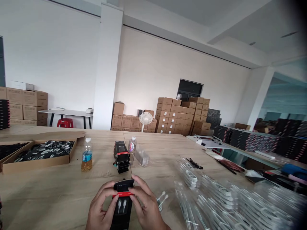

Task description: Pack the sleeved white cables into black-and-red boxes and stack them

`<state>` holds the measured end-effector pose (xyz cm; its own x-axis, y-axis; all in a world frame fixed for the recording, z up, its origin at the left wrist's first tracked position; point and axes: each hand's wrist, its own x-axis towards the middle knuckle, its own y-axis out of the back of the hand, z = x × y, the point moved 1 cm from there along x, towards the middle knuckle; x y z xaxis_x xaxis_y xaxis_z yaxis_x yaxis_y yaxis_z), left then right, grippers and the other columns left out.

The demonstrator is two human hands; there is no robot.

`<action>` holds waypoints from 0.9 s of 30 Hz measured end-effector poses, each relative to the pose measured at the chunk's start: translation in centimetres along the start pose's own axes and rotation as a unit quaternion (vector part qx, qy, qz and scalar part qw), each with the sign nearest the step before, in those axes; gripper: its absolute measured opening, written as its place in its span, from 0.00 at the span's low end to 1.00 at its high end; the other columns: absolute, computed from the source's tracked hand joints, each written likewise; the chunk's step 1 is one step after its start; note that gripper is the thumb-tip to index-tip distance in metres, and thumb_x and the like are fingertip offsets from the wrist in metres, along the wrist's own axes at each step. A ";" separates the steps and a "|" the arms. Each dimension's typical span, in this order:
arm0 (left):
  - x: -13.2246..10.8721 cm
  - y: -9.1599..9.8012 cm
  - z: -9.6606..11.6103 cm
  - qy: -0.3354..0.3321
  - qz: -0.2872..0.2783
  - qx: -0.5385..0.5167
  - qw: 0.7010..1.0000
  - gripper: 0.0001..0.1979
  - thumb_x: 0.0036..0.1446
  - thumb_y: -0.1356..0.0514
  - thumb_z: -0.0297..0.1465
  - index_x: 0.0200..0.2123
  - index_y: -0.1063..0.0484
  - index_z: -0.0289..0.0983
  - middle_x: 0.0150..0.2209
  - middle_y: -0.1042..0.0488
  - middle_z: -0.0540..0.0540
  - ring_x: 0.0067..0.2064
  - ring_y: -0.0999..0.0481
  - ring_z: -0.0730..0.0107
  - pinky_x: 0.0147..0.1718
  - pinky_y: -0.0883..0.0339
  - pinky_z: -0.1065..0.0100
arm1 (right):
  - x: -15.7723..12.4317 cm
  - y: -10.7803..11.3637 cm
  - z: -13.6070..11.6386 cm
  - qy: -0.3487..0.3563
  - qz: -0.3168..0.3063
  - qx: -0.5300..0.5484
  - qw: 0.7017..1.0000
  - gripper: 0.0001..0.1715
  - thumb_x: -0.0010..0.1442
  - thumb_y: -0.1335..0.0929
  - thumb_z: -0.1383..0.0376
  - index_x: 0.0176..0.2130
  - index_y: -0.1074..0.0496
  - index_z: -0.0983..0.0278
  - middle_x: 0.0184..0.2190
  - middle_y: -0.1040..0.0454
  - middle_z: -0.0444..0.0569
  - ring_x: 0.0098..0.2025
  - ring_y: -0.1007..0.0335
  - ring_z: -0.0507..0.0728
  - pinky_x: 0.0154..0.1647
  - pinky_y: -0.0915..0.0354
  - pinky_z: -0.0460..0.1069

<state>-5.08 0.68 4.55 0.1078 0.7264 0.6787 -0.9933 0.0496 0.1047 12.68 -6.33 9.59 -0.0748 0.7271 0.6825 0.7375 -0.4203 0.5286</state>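
Note:
A black box with a red band and a picture of white cable plugs, a cable box, is between my hands at the bottom centre. Its top flap stands up. My left hand pinches the box's left upper edge, thumb on the front. On the other side, my right hand grips the right upper edge. A white cable lies on the table just right of my right hand. Beyond the hands stands a stack of black boxes.
Bagged white cables cover the table's right side. A bottle of amber liquid and another bottle stand ahead, beside clear plastic pieces. At left is an open carton of black items. A white fan stands farther back.

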 end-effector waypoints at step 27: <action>1.2 1.4 3.3 -0.058 -0.011 -0.010 0.998 0.07 0.61 0.40 0.30 0.41 0.22 0.43 0.40 0.22 0.46 0.42 0.21 0.66 0.40 0.25 0.71 | 3.9 1.9 -3.2 -0.093 -0.084 0.116 0.985 0.03 0.58 0.29 0.68 0.33 0.22 0.63 0.33 0.25 0.47 0.35 0.28 0.53 0.37 0.35 0.46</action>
<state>-6.16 -0.58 7.91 0.1319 0.6406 0.7565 -0.9912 0.0794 0.1056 11.64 -6.06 14.88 -0.1008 0.8713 0.4803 0.8607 -0.1657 0.4813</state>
